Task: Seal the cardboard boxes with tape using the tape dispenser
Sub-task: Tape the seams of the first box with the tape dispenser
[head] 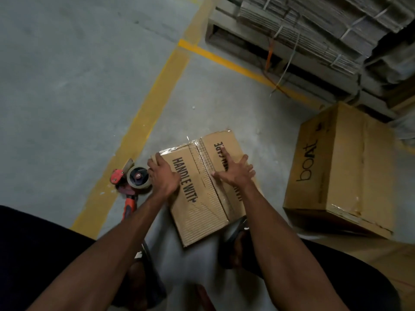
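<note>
Concrete floor [67, 75] with yellow lines [155, 90]; pallet [247, 34] of flattened cardboard [314, 25] behind.

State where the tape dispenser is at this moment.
In the head view, the tape dispenser lies on the floor beside the yellow line, just left of the left hand and the box being pressed.

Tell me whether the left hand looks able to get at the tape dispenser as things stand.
Probably yes. The left hand rests on the box's left edge, right beside the tape dispenser on the floor, with nothing between them.
</note>
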A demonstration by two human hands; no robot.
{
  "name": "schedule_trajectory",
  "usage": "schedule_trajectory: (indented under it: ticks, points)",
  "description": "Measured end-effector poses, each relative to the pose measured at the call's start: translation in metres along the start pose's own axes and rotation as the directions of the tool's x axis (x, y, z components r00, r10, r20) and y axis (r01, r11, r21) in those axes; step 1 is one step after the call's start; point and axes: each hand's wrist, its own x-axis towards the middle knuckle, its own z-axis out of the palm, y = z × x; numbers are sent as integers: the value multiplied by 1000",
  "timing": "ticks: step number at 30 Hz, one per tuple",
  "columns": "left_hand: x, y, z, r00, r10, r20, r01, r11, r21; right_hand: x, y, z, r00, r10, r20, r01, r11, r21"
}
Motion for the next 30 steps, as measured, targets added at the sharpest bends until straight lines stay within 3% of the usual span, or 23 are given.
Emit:
schedule_trajectory:
  ticks: [6, 13, 17, 19, 24, 27, 30]
  points:
    - [0, 2, -20, 998, 28, 61, -34, 993, 113, -56, 23, 35, 999, -29, 23, 26, 993, 115]
    - [-13, -29, -35, 959, 219, 181, -251, 951, 179, -113, 35, 75, 1000, -18, -6, 19, 997, 81]
    - [-24, -29, -38, 942, 279, 186, -332, 847, 415, -106, 14, 78, 995, 101, 8, -101, 994, -38]
    - [-27, -25, -39, 906, 389, 165, -416, 759, 501, -104, -7, 74, 999, 50, -16, -50, 997, -51]
    - [-4, -11, -34, 773, 595, 218, -622, 646, 442, -79, -55, 66, 938, -302, -171, 304, 953, -15]
    - [21, -5, -28, 750, 590, 300, -650, 569, 505, -51, -77, 67, 927, -348, -142, 344, 937, -56]
    - [41, 3, -23, 763, 563, 319, -637, 567, 523, -29, -88, 65, 941, -306, -142, 299, 952, -66]
